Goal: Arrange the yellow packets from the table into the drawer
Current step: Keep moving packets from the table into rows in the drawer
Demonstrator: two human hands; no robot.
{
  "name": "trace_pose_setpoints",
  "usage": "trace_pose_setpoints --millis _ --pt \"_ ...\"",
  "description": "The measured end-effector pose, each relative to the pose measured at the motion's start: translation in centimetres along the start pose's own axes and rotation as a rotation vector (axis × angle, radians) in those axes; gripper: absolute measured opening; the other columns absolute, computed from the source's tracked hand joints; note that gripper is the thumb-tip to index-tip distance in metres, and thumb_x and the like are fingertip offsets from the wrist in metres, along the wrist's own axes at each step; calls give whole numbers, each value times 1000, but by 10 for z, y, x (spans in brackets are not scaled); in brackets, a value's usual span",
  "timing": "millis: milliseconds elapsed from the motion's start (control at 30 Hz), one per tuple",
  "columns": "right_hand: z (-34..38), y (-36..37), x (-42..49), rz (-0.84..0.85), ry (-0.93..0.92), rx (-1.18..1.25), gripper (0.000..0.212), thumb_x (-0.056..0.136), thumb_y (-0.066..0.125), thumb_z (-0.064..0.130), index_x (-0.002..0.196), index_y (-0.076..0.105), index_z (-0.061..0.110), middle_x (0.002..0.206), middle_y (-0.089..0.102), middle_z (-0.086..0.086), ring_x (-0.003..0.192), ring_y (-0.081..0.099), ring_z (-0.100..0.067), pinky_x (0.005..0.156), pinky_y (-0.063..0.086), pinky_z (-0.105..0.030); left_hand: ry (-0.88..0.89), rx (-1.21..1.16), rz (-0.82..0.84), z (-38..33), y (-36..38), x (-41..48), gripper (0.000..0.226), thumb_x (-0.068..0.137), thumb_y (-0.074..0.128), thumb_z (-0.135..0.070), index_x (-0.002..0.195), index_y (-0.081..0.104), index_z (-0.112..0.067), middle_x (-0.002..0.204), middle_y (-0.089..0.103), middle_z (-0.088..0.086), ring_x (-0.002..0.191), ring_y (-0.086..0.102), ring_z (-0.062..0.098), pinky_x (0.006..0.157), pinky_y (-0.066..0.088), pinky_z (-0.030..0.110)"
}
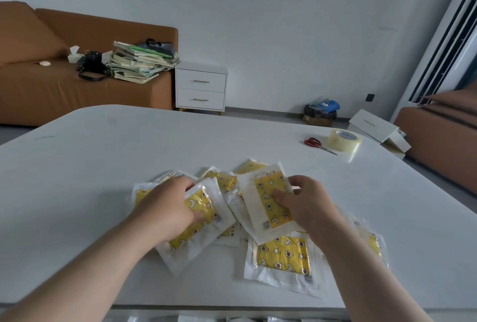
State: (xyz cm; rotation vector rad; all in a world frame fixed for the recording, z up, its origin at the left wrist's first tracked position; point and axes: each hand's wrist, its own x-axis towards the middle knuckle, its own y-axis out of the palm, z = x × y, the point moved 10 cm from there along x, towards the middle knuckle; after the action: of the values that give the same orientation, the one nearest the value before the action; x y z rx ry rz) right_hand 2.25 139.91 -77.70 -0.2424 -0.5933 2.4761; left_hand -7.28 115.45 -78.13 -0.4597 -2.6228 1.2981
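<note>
White walls close in a room with a brown sofa [77,84] at the far left. Beside it stands a small cabinet [200,89] with its two drawers shut. Nearer, a big white worktop [129,154] fills the middle of the view. Close to its near edge lie the yellow packets [281,254] in a loose heap, some on top of others. The heap sits right under both hands, so neither hand has to reach far. The left hand [167,208] is on the left side of the heap, and its fingers curl round a slanted packet [200,208]. That packet's long side runs from near-left to far-right. The right hand [307,205] is on the right side and pinches a lifted packet [268,203] between thumb and fingers. Its long side points almost straight away from the person. Each packet is a flat white bag with yellow cloth inside, printed with little stars and moons. Under the near edge a pale strip [219,318] shows. The drawer may be there, just below the hands, but I cannot tell. A tape roll [344,140] and red scissors [316,144] lie far right, well apart from the heap.
</note>
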Motion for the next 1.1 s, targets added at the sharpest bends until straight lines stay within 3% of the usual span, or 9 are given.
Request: trace_pose_setpoints --millis 167,333,500,633,733,867,967,1033,1100 --pt "4 15 -2 -6 -88 -359 29 87 68 32 113 62 21 95 67 2 77 64 -14 66 53 -30 -30 -183 -62 4 -19 1 21 73 80 -22 83 62 -19 75 69 2 67 68 24 64 56 37" --pt "3 28 -5 29 -128 -708 45 95 50 43 130 51 16 123 54 -7 116 50 -28 97 40 -36 -58 -269 -150 7 -31 -1 16 75 78 -19 83 64 -16 77 72 4 67 70 25 68 59 43" --pt "-2 34 -7 31 -105 -804 44 91 47 53 106 56 13 97 49 -4 107 51 -29 91 42 -36 -53 -315 -187 6 -38 -3 12 77 77 -18 80 66 -14 75 72 5 66 70 26 66 59 45" --pt "0 32 -7 5 -100 -696 44 86 59 53 109 56 16 97 48 1 99 49 -23 82 39 -31 -43 -328 -203 6 -40 -4 18 77 76 -22 85 66 -9 80 72 12 71 70 34 68 58 51" --pt "4 30 -8 -9 -118 -608 46 83 65 50 116 53 19 101 52 3 93 49 -18 76 38 -30 -49 -376 -199 8 -39 -4 19 79 75 -21 88 66 -7 83 72 13 74 70 34 69 59 48" --pt "7 25 -10 -14 -106 -438 37 83 70 41 106 50 19 91 58 5 77 57 -14 60 47 -30 -168 -649 -84 18 -28 -5 8 81 74 -10 85 68 -8 81 74 11 76 71 30 72 59 47" --pt "2 24 -12 30 -52 -258 26 85 69 37 101 56 20 90 65 2 77 65 -18 66 55 -35 -266 -869 37 26 -20 -6 7 82 71 -7 87 67 -4 86 74 18 72 71 31 66 59 48" --pt "-1 24 -17 83 -11 -81 18 89 67 33 98 62 18 87 71 -1 78 70 -21 70 58 -37 -285 -976 138 23 -19 -10 17 81 68 -8 97 66 -3 86 74 18 66 72 29 56 59 44" --pt "-6 24 -25 151 84 178 15 93 63 26 97 66 12 84 75 -4 75 71 -23 71 57 -36 -302 -1075 248 17 -17 -18 32 74 65 -12 104 66 -3 88 74 18 67 73 29 55 60 47"
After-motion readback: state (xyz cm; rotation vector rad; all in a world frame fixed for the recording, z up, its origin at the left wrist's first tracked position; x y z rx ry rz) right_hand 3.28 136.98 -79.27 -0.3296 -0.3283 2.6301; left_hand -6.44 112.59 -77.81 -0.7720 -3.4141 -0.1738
